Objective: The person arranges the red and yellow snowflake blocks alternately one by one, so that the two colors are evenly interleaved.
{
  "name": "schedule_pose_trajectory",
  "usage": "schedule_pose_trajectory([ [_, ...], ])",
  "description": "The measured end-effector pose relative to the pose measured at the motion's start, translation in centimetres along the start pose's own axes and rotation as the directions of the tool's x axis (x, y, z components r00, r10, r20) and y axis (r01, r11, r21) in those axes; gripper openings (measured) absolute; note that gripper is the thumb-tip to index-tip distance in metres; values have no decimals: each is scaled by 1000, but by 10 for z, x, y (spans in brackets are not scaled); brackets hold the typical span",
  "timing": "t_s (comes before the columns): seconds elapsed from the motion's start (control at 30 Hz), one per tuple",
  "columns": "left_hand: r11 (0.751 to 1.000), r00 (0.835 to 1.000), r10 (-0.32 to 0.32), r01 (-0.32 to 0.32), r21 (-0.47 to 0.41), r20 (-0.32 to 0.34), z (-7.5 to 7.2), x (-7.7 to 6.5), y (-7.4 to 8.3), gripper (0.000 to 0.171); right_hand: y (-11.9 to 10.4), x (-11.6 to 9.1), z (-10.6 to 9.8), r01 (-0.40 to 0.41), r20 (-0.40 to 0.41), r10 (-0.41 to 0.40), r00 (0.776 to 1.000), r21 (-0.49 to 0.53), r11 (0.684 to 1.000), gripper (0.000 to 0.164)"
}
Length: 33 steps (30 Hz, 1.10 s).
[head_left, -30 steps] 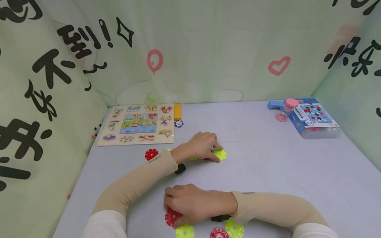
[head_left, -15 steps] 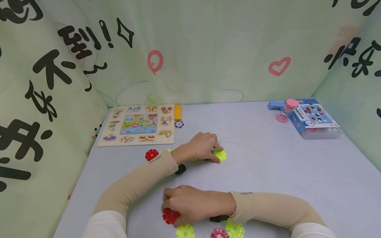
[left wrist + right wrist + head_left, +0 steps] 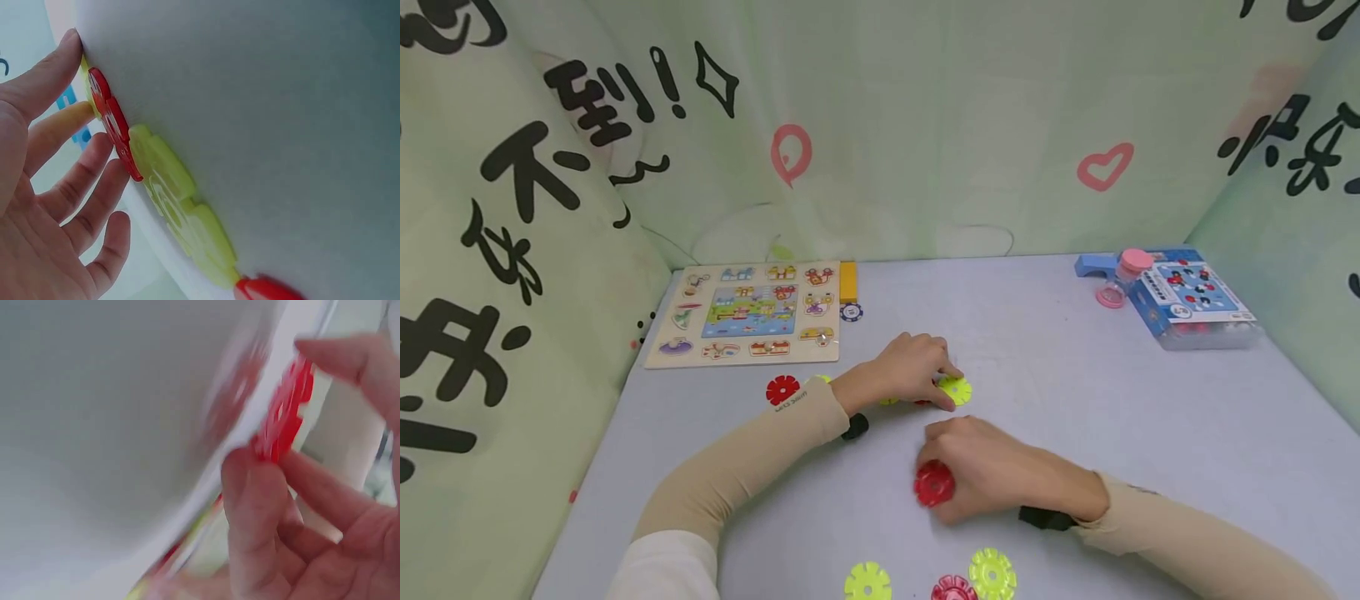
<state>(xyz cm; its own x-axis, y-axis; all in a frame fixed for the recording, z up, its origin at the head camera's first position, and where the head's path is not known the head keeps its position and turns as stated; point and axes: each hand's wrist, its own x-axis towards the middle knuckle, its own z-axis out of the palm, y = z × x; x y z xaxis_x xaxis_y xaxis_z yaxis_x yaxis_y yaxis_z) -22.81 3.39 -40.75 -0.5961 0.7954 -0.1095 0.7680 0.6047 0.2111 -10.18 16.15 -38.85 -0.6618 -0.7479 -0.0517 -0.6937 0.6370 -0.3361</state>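
Note:
My right hand (image 3: 996, 471) pinches a red notched plastic disc (image 3: 935, 483) between thumb and fingers, over the middle of the table. In the right wrist view this red disc (image 3: 289, 415) stands edge-on at the fingertips. Farther back, my left hand (image 3: 906, 367) has thumb and index finger on opposite edges of a yellow-green notched disc (image 3: 957, 390) at the right end of a row. The left wrist view shows that row lying flat, with a red disc (image 3: 114, 122), another yellow-green disc (image 3: 178, 203) and a red one. My left forearm hides part of the row.
Near the front edge lie two yellow-green discs (image 3: 867, 582) and a dark red disc (image 3: 953, 588). A wooden picture puzzle board (image 3: 745, 317) is at the back left. At the back right stand a blue box (image 3: 1195, 292) and a pink-capped bottle (image 3: 1127, 271).
My right hand has carried the red disc to the right and away from the front edge, uncovering the front discs. The left hand stays in place.

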Motion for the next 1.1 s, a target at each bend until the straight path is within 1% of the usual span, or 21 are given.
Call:
schedule_pose_trajectory([
  [0.07,1000,1000,-4,4,1,6,0,0,0,53,24,-19,-7,-103,-10,103,995,17,995,29],
  [0.1,1000,1000,-7,7,5,7,0,0,-1,53,36,-26,-11,-162,-18,162,987,15,987,31],
  [0.17,1000,1000,-11,11,13,8,0,-1,-2,53,60,-37,-17,-265,-47,266,963,7,964,36],
  [0.23,1000,1000,-17,17,17,8,-1,-1,-4,53,82,-41,-21,-340,-95,338,936,-6,940,40],
  [0.3,1000,1000,-23,23,15,11,-1,-2,-5,53,100,-39,-24,-370,-139,365,921,-16,929,43],
  [0.33,1000,1000,-23,23,12,15,-1,-2,-5,53,107,-36,-24,-369,-155,363,919,-14,929,44],
  [0.37,1000,1000,-21,21,11,16,-1,-3,-5,53,112,-33,-24,-360,-170,353,920,-14,933,45],
  [0.43,1000,1000,-16,16,6,19,0,-2,-4,53,118,-27,-23,-326,-182,318,930,-14,945,46],
  [0.5,1000,1000,-13,13,3,17,1,-2,-2,53,119,-22,-23,-301,-179,294,939,-15,953,48],
  [0.57,1000,1000,-12,12,1,11,1,-1,-1,53,117,-20,-23,-296,-174,288,942,-22,955,48],
  [0.77,1000,1000,-4,4,4,4,0,0,1,53,113,-19,-24,-315,-165,306,938,-32,948,50],
  [0.87,1000,1000,7,-7,5,3,-1,1,3,53,108,-22,-21,-350,-178,339,924,-39,936,57],
  [0.97,1000,1000,12,-12,14,11,-2,3,4,56,92,-26,-18,-365,-226,345,911,-50,930,57],
  [1.0,1000,1000,11,-11,20,15,-2,5,4,57,85,-27,-17,-350,-242,330,913,-45,936,55],
  [1.03,1000,1000,9,-10,29,17,-2,6,4,58,76,-27,-14,-317,-256,297,920,-41,947,51],
  [1.1,999,1000,11,-12,32,25,-3,11,5,59,56,-26,-8,-220,-256,205,945,-31,975,45],
])
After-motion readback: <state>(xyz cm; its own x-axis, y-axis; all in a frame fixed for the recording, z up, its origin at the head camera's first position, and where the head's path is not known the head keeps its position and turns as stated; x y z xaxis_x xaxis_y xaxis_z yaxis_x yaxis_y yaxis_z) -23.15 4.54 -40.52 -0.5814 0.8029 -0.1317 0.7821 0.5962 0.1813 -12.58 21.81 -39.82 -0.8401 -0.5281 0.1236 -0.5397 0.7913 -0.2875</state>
